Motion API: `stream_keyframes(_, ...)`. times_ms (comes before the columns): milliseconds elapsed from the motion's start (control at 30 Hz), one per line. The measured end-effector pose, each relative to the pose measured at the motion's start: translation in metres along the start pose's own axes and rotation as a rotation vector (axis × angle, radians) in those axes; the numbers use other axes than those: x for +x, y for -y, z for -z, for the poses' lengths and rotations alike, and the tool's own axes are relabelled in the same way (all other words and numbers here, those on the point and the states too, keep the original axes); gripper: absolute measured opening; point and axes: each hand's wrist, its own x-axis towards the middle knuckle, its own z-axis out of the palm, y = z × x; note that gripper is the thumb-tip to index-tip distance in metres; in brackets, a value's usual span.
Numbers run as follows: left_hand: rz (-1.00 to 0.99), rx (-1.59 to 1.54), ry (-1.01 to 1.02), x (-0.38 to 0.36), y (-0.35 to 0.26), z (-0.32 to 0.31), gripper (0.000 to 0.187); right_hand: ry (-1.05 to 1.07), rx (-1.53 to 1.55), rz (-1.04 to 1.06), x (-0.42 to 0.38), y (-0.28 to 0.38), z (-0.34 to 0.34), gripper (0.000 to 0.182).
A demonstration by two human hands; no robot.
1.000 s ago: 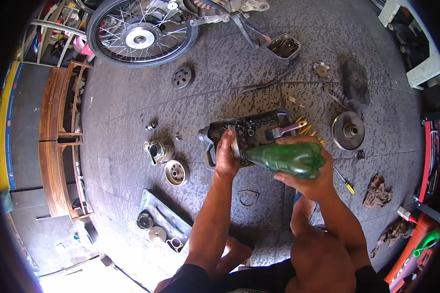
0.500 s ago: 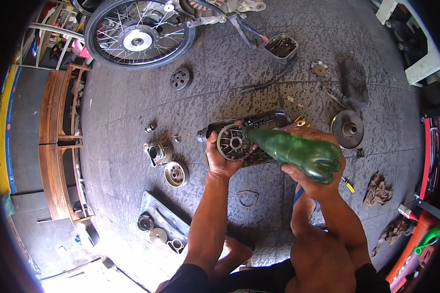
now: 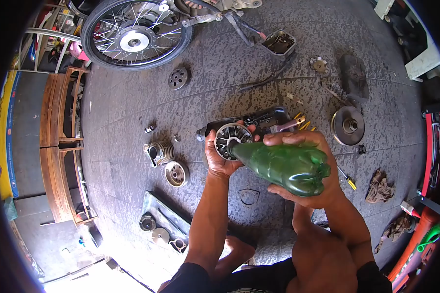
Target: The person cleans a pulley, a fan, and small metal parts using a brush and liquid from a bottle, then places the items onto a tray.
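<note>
My left hand (image 3: 221, 158) is wrapped around a round, spoked metal engine part (image 3: 233, 132), its open face turned up. A green plastic bottle (image 3: 286, 167) lies tilted in my right hand (image 3: 322, 171), fingers over the top and thumb below. The bottle's neck points left, over the lower middle of the metal part and hiding some of it. Whether liquid comes out cannot be seen. Beneath both hands is a black tray (image 3: 278, 113) with small metal parts and a brush with a purplish handle and yellow tips (image 3: 292, 124).
Left of the hands lie a finned cylinder (image 3: 161, 152) and a round metal drum (image 3: 176, 174). A second tray (image 3: 168, 210) holds several parts. To the right are a pulley disc (image 3: 347, 125), a yellow-handled screwdriver (image 3: 349, 182) and a rag (image 3: 380, 186). A motorcycle wheel (image 3: 134, 42) stands at the back.
The green bottle and my right hand have moved left and down, so the bottle's neck now sits over the spoked part's lower middle. My left hand has barely moved.
</note>
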Motion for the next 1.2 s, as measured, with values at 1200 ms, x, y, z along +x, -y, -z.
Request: stream_keyframes(1200, -0.364, 0.481, -0.117, 0.004, -0.015, 0.009, 0.069, -0.214, -0.298, 0.187, -0.004, -0.003, 0.004, 0.062)
